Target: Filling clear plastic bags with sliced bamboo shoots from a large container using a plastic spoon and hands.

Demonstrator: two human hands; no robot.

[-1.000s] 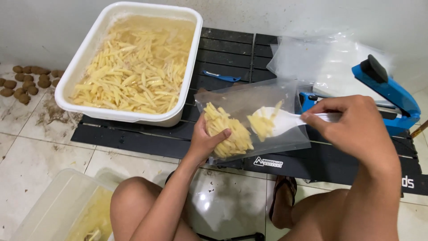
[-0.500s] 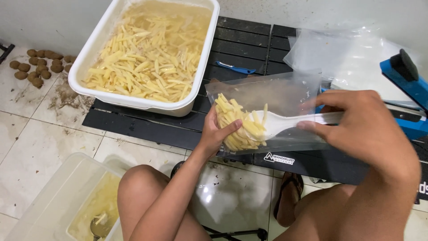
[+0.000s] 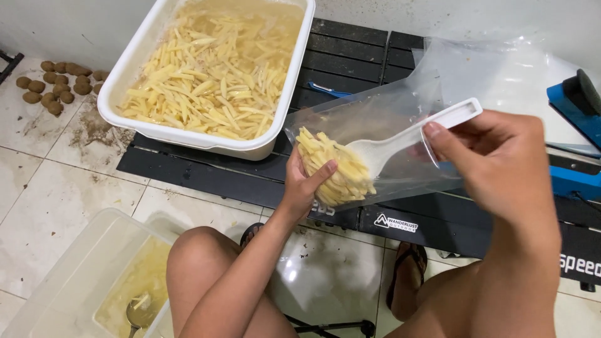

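Raised since before, right hand (image 3: 501, 169) fingers pinch white scoop (image 3: 400, 141); left hand (image 3: 307, 184) grips fries bag (image 3: 375, 134).

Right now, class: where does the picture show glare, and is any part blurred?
Head view: bright glare on the wet floor tile between the knees and soft sheen on the clear bag; the potato sticks in the white tub are sharp; the right hand, closest to the camera, looks slightly soft.
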